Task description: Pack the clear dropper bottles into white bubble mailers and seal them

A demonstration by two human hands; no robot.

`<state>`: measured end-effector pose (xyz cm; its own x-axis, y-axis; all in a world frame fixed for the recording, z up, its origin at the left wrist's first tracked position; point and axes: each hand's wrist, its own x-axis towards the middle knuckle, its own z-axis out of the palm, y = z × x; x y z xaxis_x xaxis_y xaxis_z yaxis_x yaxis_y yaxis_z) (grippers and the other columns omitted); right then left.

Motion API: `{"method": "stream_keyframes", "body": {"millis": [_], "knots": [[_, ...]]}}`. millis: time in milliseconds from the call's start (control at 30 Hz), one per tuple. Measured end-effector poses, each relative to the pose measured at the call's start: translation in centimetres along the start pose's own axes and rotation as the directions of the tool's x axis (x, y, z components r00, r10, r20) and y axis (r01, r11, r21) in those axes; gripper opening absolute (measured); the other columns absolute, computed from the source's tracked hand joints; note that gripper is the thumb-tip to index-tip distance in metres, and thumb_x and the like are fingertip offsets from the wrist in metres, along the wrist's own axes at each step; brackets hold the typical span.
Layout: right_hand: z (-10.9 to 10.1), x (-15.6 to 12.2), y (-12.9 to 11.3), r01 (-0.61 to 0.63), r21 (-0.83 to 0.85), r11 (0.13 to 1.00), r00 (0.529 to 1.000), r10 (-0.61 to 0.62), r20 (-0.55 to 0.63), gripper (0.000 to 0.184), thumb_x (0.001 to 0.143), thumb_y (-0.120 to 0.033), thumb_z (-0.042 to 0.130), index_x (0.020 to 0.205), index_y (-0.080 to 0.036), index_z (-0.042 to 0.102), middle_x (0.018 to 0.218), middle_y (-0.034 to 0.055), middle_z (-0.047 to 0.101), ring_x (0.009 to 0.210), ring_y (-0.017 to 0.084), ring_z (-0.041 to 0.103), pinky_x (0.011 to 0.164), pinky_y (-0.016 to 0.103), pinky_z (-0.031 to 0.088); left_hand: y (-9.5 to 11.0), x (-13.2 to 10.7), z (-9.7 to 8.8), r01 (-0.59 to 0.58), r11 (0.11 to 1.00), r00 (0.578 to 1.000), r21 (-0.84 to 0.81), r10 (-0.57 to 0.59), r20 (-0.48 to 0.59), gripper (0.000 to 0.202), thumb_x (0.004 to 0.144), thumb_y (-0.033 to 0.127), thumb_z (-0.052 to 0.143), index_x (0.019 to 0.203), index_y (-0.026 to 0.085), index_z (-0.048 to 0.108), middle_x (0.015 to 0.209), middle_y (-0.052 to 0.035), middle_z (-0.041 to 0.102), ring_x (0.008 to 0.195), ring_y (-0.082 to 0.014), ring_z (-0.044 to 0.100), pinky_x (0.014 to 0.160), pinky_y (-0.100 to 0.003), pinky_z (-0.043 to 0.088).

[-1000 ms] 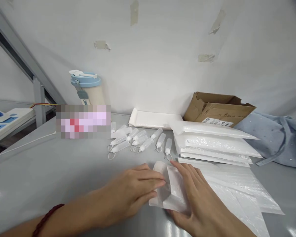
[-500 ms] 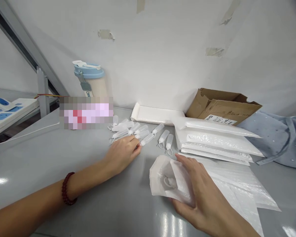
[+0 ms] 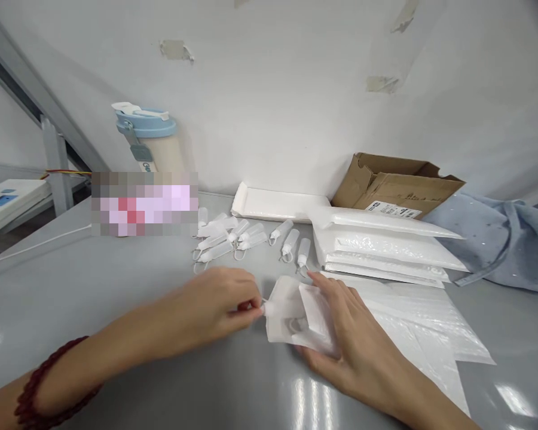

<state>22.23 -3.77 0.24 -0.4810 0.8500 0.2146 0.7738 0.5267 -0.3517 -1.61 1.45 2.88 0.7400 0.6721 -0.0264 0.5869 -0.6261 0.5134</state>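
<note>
One blue-lidded tumbler (image 3: 164, 154) stands at the far left of the counter (image 3: 233, 388). To its right lie several clear squeeze bottles (image 3: 216, 252), beyond my left grip (image 3: 219, 301), whose fingertips pinch the tip end of another bottle (image 3: 269, 309) at the mouth of a white padded pouch (image 3: 318, 316). My right grip (image 3: 356, 340) spans that pouch's right side, thumb near and fingers far, holding it. Farther right are stacked white pouches (image 3: 385, 248), a cardboard box (image 3: 403, 196) behind them, and a blue cloth (image 3: 506, 239).
</note>
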Motion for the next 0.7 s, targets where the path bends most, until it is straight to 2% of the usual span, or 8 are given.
{"method": "stream_keyframes", "body": {"millis": [100, 200, 267, 333, 400, 500, 633, 700], "knots": [[0.4, -0.2, -0.6, 0.048, 0.044, 0.998, 0.998, -0.05, 0.038, 0.074, 0.074, -0.024, 0.057, 0.136, -0.019, 0.016, 0.115, 0.0154, 0.055, 0.104, 0.031, 0.055, 0.083, 0.05, 0.048, 1.1, 0.2, 2.5, -0.195, 0.972, 0.978, 0.13, 0.203, -0.054, 0.024, 0.094, 0.015, 0.039, 0.084, 0.015, 0.061, 0.081, -0.004, 0.063, 0.074, -0.0158, 0.054, 0.067, -0.025, 0.042], [0.6, -0.3, -0.9, 0.058, 0.065, 0.996, 0.995, -0.063, 0.074, 0.078, 0.072, -0.023, 0.059, 0.136, -0.018, 0.014, 0.118, 0.0155, 0.055, 0.105, 0.03, 0.055, 0.086, 0.048, 0.047, 2.1, 0.0, 4.2, -0.384, 0.902, 0.908, 0.197, 0.407, -0.097, 0.027, 0.09, 0.006, 0.035, 0.081, 0.015, 0.058, 0.078, -0.0042, 0.064, 0.073, -0.0168, 0.053, 0.069, -0.027, 0.044], [0.4, -0.2, -1.0, 0.045, 0.079, 0.996, 0.996, -0.052, 0.077, 0.077, 0.072, -0.024, 0.06, 0.136, -0.017, 0.016, 0.117, 0.0157, 0.056, 0.105, 0.03, 0.055, 0.087, 0.048, 0.047, 2.1, -0.1, 4.3, -0.418, 0.872, 0.863, 0.255, 0.469, -0.188, 0.024, 0.089, 0.007, 0.036, 0.08, 0.015, 0.057, 0.075, -0.0033, 0.065, 0.07, -0.0164, 0.055, 0.067, -0.027, 0.043], [0.0, 0.0, -0.9, 0.023, 0.093, 0.995, 0.997, -0.03, 0.075, 0.073, 0.074, -0.025, 0.06, 0.134, -0.015, 0.02, 0.118, 0.016, 0.055, 0.107, 0.03, 0.053, 0.087, 0.047, 0.046, 1.7, 0.5, 3.3, -0.293, 0.912, 0.839, 0.288, 0.389, -0.379, 0.019, 0.09, 0.012, 0.04, 0.085, 0.016, 0.058, 0.074, -0.0024, 0.066, 0.066, -0.015, 0.057, 0.063, -0.026, 0.043], [-0.3, 0.2, -0.9, 0.002, 0.098, 0.995, 0.997, -0.01, 0.075, 0.069, 0.075, -0.026, 0.059, 0.134, -0.014, 0.024, 0.116, 0.0155, 0.055, 0.107, 0.029, 0.052, 0.087, 0.047, 0.046, 1.0, 2.0, 1.9, -0.076, 0.974, 0.833, 0.211, 0.179, -0.524, 0.016, 0.09, 0.017, 0.043, 0.09, 0.016, 0.059, 0.075, -0.001, 0.066, 0.061, -0.0125, 0.057, 0.06, -0.024, 0.041], [-0.4, 0.3, -0.8, -0.006, 0.091, 0.996, 0.996, -0.002, 0.09, 0.066, 0.076, -0.026, 0.057, 0.133, -0.012, 0.027, 0.111, 0.0142, 0.055, 0.104, 0.029, 0.052, 0.086, 0.047, 0.045, 0.2, 5.4, 0.3, 0.15, 0.979, 0.929, 0.135, -0.092, -0.359, 0.019, 0.088, 0.024, 0.042, 0.09, 0.016, 0.059, 0.079, -0.0032, 0.066, 0.065, -0.0152, 0.057, 0.063, -0.027, 0.042], [-0.3, 0.1, -0.8, -0.01, 0.09, 0.996, 0.995, 0.001, 0.096, 0.066, 0.075, -0.024, 0.057, 0.133, -0.013, 0.027, 0.11, 0.0134, 0.055, 0.103, 0.029, 0.051, 0.087, 0.048, 0.044, 0.3, 9.4, 1.0, 0.167, 0.974, 0.958, 0.152, -0.123, -0.26, 0.032, 0.083, 0.039, 0.05, 0.099, 0.012, 0.057, 0.079, -0.0073, 0.065, 0.063, -0.0197, 0.059, 0.053, -0.028, 0.039], [-0.4, 0.0, -0.8, -0.02, 0.088, 0.996, 0.994, 0.01, 0.108, 0.067, 0.074, -0.025, 0.056, 0.133, -0.014, 0.026, 0.11, 0.0134, 0.055, 0.105, 0.03, 0.051, 0.087, 0.05, 0.044, 0.8, 10.5, 1.9, 0.183, 0.969, 0.962, 0.168, -0.141, -0.236, 0.035, 0.083, 0.044, 0.05, 0.092, 0.012, 0.059, 0.071, -0.0067, 0.063, 0.057, -0.0195, 0.056, 0.048, -0.028, 0.036]]}}
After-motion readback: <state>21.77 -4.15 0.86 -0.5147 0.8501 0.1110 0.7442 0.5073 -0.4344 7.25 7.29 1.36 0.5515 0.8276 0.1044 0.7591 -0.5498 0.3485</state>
